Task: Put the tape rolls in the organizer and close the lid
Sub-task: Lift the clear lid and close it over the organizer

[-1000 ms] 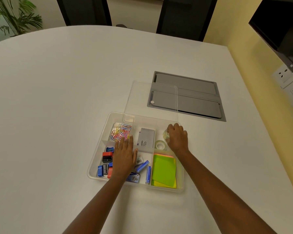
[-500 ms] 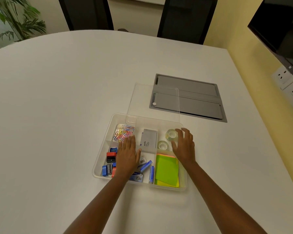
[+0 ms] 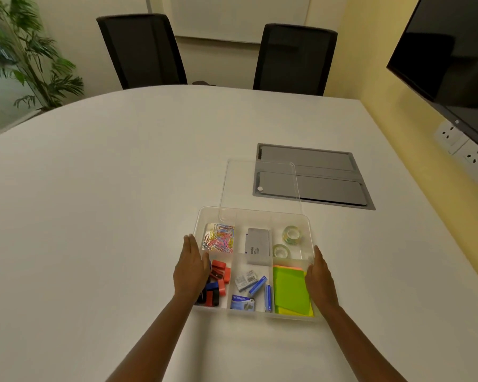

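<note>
Dim, warm, even light; wide-angle bowing; blurred plant (image 3: 25, 56) at left edge.

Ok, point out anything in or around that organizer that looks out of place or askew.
Nothing stands out. Both tape rolls lie in the organizer's far right compartment. The clear lid is open behind it, not yet closed. The left hand and right hand flank the sides.
</note>
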{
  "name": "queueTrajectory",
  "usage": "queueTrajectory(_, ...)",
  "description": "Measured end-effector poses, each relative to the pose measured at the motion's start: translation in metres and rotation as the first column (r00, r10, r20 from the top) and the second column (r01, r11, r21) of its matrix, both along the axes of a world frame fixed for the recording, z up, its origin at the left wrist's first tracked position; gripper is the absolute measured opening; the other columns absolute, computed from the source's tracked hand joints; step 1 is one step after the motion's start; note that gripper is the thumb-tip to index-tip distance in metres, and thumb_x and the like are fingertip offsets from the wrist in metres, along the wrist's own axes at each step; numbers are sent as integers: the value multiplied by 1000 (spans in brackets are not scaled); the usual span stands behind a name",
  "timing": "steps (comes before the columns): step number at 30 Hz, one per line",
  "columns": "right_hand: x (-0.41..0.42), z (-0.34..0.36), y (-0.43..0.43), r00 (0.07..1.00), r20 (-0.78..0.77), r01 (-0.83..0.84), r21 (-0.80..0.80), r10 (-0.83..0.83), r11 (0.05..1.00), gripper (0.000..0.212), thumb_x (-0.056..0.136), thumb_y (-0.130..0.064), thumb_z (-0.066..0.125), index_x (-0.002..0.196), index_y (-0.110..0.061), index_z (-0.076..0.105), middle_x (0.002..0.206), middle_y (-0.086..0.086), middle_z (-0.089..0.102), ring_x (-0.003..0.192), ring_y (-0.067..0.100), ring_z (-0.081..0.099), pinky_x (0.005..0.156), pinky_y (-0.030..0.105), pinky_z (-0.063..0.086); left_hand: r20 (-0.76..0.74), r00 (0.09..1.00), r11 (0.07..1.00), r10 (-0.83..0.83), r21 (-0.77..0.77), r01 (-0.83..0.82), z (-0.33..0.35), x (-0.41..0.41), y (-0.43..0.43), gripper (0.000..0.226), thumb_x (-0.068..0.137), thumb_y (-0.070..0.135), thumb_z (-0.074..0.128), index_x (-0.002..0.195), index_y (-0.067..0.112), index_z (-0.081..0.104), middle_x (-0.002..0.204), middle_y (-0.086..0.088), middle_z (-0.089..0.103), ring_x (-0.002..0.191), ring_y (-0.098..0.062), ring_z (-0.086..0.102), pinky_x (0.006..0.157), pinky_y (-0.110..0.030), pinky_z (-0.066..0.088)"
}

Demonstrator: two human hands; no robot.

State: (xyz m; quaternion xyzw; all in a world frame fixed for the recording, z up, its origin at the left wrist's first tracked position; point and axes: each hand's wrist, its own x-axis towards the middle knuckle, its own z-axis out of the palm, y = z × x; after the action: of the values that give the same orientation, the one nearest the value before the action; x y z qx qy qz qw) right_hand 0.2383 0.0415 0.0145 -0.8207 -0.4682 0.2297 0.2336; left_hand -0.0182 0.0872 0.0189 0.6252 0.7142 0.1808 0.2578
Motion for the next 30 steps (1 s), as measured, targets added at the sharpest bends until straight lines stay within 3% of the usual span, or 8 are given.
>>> queueTrajectory(6,2,9,10,998,-55,9,14,-8,1000,46,102,-18,34,145,-6,24,147,20,36,131,36,43,103,41,42,96,993,995,70,-71,-63,3,-2,15,55,98,34,30,144,9,15,150,-14,31,132,-33,41,103,-47,40)
queueTrajectory(17,19,39,103,1000,16,-18,25,18,1000,45,102,-23,33,142,-2,33,148,20,35,132,36,41,107,42,38,180,982,998,57,-22,-54,14,3,105,50,98,35,28,138,4,35,146,-19,39,134,-33,39,110,-44,32)
queueTrajectory(20,28,41,130,1000,0,-12,-1,12,1000,44,102,-24,34,140,-2,36,146,22,39,131,37,42,108,42,36,228,974,1000,0,29,-7,18,12,131,46,99,32,27,104,0,59,117,-22,62,111,-35,55,92,-38,43)
queueTrajectory(22,34,39,146,999,4,-36,-56,36,998,43,102,-24,33,138,-2,39,142,23,44,130,37,44,107,42,37,242,970,1000,-21,5,21,22,19,148,51,99,31,26,62,8,52,76,-13,61,86,-33,58,73,-32,38)
queueTrajectory(23,36,38,154,999,7,-50,-104,51,993,42,102,-24,33,137,-2,40,141,23,46,129,37,45,106,41,38,227,973,999,-36,-29,44,24,23,155,54,99,32,25,54,11,43,65,-8,54,79,-31,55,69,-32,35)
queueTrajectory(25,40,34,167,997,9,-70,-222,74,972,42,102,-24,33,135,0,42,142,22,46,130,35,44,107,39,37,162,982,988,-96,-105,114,24,31,169,57,99,34,25,59,4,51,66,-8,54,80,-32,56,72,-36,39)
queueTrajectory(28,46,26,181,997,-5,-70,-348,73,935,43,100,-24,38,133,2,42,144,20,44,132,34,43,108,38,37,74,984,968,-159,-186,170,19,39,186,60,98,36,27,94,-15,57,99,-27,65,99,-39,60,87,-41,46)
queueTrajectory(30,48,21,187,1000,-10,-20,-356,17,934,39,96,-21,45,127,3,48,136,22,50,125,35,49,104,38,42,26,981,957,-193,-214,194,14,41,194,59,98,36,27,100,-15,56,108,-29,64,102,-40,59,90,-42,46)
